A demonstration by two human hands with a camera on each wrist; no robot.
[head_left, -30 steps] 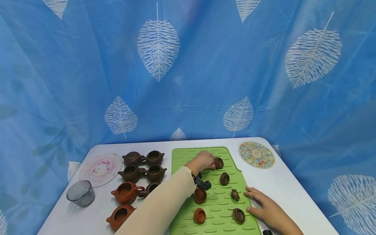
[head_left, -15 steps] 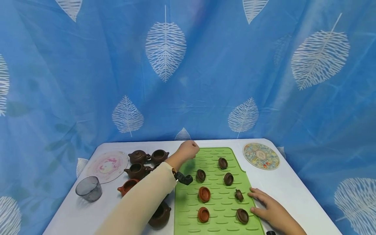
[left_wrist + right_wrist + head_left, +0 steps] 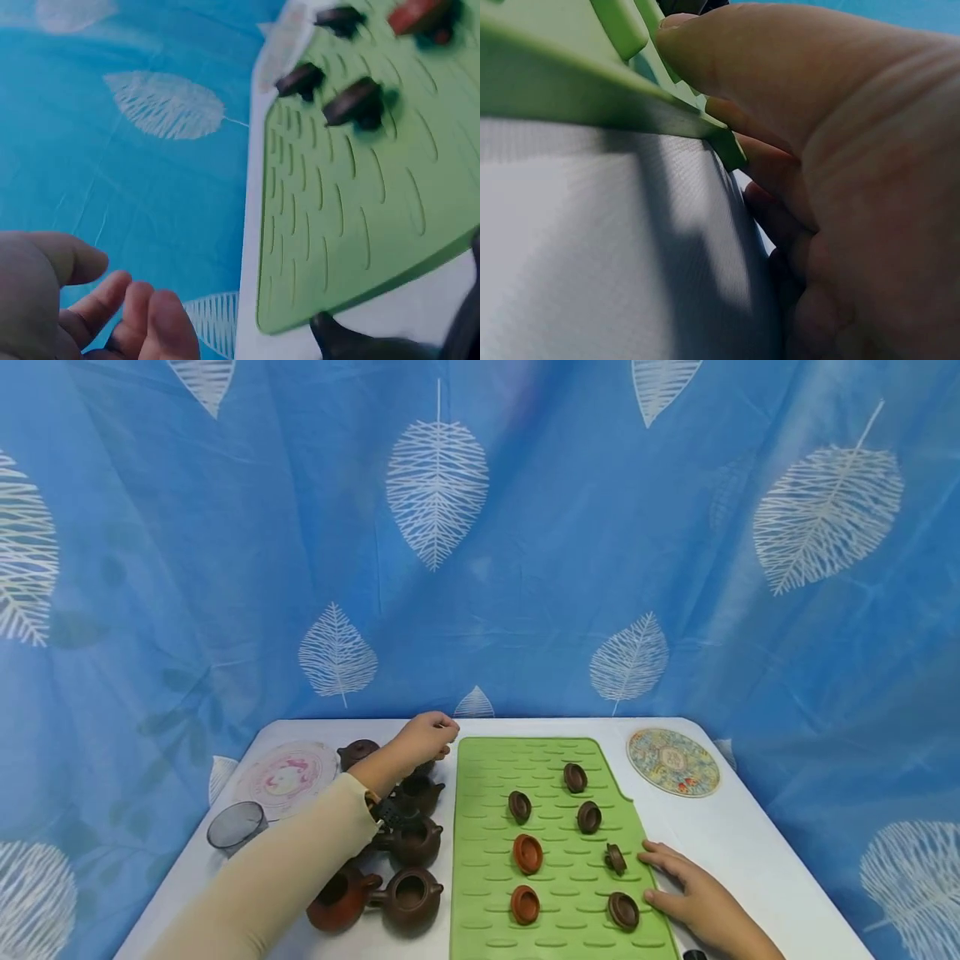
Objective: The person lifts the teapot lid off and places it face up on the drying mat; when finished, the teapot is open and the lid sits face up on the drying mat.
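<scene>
In the head view my left hand (image 3: pixel 427 739) hangs in the air over the far teapots, holding nothing. The left wrist view shows its thumb and fingers (image 3: pixel 169 322) loosely bent and apart. Beneath that arm stand dark brown teapots (image 3: pixel 411 897) and a reddish one (image 3: pixel 330 910), partly hidden by the sleeve. Several small teapot lids lie on the green mat (image 3: pixel 487 760), among them a dark lid (image 3: pixel 575 777) and a reddish lid (image 3: pixel 527 854). My right hand (image 3: pixel 693 893) rests at the mat's right edge, fingers extended, its thumb (image 3: pixel 727 49) at the rim.
A round patterned coaster (image 3: pixel 672 762) lies at the far right. A pale pink round mat (image 3: pixel 288 772) and a grey translucent cup (image 3: pixel 236 825) are on the left. A black cap-like object (image 3: pixel 694 955) shows near the right hand. A blue curtain (image 3: pixel 540 568) hangs behind.
My left hand has left the far dark lid, which lies on the mat, and moved left over the teapots. The view has shifted slightly; my right hand stays at the mat's edge.
</scene>
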